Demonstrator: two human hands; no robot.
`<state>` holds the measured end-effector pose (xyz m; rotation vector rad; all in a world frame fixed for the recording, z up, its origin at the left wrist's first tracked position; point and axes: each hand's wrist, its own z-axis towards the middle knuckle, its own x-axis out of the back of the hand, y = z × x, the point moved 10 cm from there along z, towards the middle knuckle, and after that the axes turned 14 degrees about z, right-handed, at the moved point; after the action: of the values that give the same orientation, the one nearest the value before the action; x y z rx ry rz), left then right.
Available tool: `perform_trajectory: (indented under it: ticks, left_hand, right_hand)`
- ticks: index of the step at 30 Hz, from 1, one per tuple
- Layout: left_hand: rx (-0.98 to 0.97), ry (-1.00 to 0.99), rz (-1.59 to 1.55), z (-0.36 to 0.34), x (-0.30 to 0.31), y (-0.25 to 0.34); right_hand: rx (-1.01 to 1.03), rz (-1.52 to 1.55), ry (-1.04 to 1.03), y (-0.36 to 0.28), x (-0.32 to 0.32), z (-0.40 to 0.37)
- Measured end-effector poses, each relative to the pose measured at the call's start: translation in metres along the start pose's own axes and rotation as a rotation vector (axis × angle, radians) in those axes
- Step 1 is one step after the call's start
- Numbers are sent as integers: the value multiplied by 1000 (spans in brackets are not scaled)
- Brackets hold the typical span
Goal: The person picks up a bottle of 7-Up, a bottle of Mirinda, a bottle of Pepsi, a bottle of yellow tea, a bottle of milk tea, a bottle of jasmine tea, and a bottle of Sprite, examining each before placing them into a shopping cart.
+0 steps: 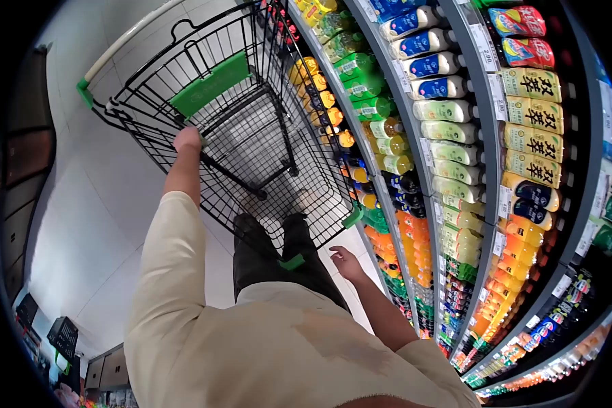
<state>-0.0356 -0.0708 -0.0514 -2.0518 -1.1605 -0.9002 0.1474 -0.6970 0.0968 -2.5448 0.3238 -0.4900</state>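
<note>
A black wire shopping cart (214,136) with green corner pieces stands in front of my legs. The floor shows through its mesh. My left hand (188,139) is closed on the wire side of the cart, close to its green panel (211,83); the fingertips are hidden. Low at my right side hangs my right hand (347,262), its fingers loosely bent and apart, holding nothing. It is between the cart's green front corner (353,216) and the drink shelves, touching neither as far as I can see.
Shelves on the right hold rows of bottled drinks: green bottles (374,109), white-and-blue bottles (436,66), yellow-labelled bottles (534,132) and orange bottles (517,255). Price tags (484,47) line the shelf edges. Pale floor tiles (102,204) lie to the left, with a black basket (62,337) lower left.
</note>
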Motion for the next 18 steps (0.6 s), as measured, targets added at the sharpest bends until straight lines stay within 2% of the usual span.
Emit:
perform_trajectory:
  ticks: [3,5,6,8,9,10,13,15,17,18]
  left_hand:
    - [-19,-14,79,2,-1,-3]
    - [80,-52,-31,11,-13,-15]
    - [168,-89,-128,18,-26,-23]
    - [168,-40,-84,-9,-2,-11]
    - [177,-2,-23,-19,9,-11]
    - [153,-42,-8,-14,3,-9]
    - [2,33,211,-53,25,12]
    - [-168,9,258,-111,46,30]
    - [-251,-100,293,-154,31,37]
    - [-336,-121,256,-177,19,39]
  right_hand:
    - [-42,16,-1,21,-6,1]
    - [-7,13,11,24,-10,-3]
    - [-79,2,-25,19,-15,-11]
    - [-175,-34,-79,18,-22,-17]
    - [-145,-48,-74,14,-25,-19]
    - [-155,-78,-71,14,-25,-19]
    - [-109,-102,-40,22,-29,-20]
    - [-48,-94,8,36,-26,-11]
    - [-37,-137,37,48,-30,-6]
    - [-110,-109,14,45,-31,-8]
